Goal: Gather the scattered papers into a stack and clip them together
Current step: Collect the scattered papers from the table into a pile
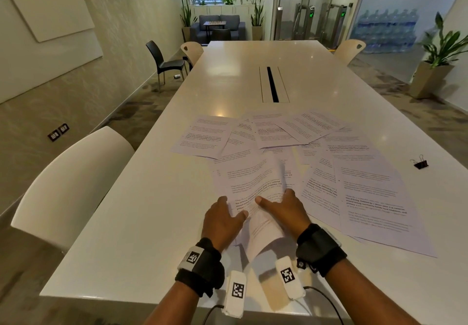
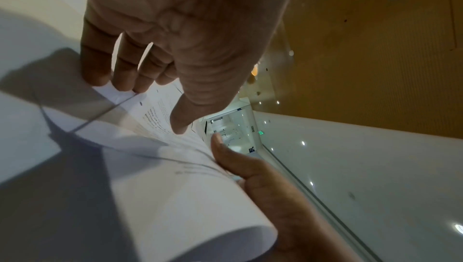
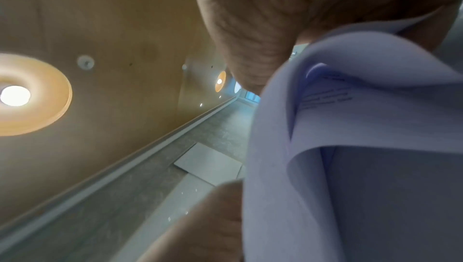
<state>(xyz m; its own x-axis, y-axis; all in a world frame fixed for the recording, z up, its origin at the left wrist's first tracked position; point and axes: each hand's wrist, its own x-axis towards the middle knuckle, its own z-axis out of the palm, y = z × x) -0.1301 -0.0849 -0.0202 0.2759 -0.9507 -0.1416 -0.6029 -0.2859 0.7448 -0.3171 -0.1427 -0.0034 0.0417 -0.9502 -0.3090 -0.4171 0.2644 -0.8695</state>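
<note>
1. A small bunch of sheets [image 1: 255,198] is being held up off the surface [image 1: 141,223] near its front edge. The left hand [image 1: 222,220] has its grip closed on the left edge, thumb on top and fingers underneath, as seen in the left wrist view.
2. The right hand [image 1: 286,210] is clamped on the right edge the same way, thumb laid across the printed side. Probably held from both sides so the sheets can be squared up; the bunch is bowed into a curl between the hands.
3. The rest of the papers [image 1: 304,142] are spread out further back and to the right, overlapping every which way, so the gathering looks barely started.
4. The clip [image 1: 421,163], a black binder type, is parked well off to the right, apart from the papers. Likely left there until the stack is done.
5. Writing: printed paragraphs with some bold lines are visible on every sheet, but nothing can really be read, too small and blurry. No brands or logos spotted. Square black-and-white marker tags [image 1: 238,289] are worn at the wrists.
</note>
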